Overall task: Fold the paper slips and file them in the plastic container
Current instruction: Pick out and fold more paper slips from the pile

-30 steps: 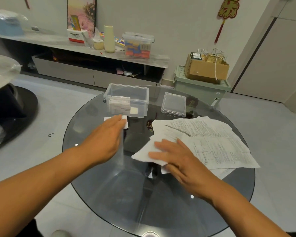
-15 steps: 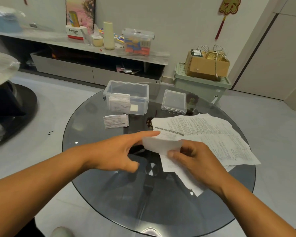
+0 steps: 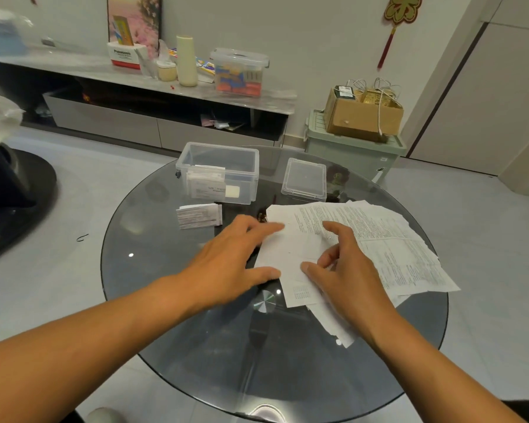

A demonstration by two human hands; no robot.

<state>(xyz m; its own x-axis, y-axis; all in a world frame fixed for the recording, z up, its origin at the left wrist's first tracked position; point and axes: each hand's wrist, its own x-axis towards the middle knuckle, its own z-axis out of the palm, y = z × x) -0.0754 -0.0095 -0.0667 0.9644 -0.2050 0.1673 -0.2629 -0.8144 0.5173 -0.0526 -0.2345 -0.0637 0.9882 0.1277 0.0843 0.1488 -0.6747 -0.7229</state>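
Note:
A white paper slip lies partly on the glass table, between my two hands. My left hand rests on the slip's left edge with its index finger and thumb stretched out. My right hand pinches the slip's right side between thumb and curled fingers, with the index finger pointing forward. A folded slip lies on the glass to the left. Behind it stands the clear plastic container with folded slips upright inside. Its lid lies to the right.
A spread pile of printed paper sheets covers the table's right side, partly under my right hand. Beyond the table are a green bin with a cardboard box on it and a long low shelf with bottles and boxes.
My left hand left the folded slip near the container and came to the middle. My right hand lifted one slip off the pile, and both hands now hold it down flat.

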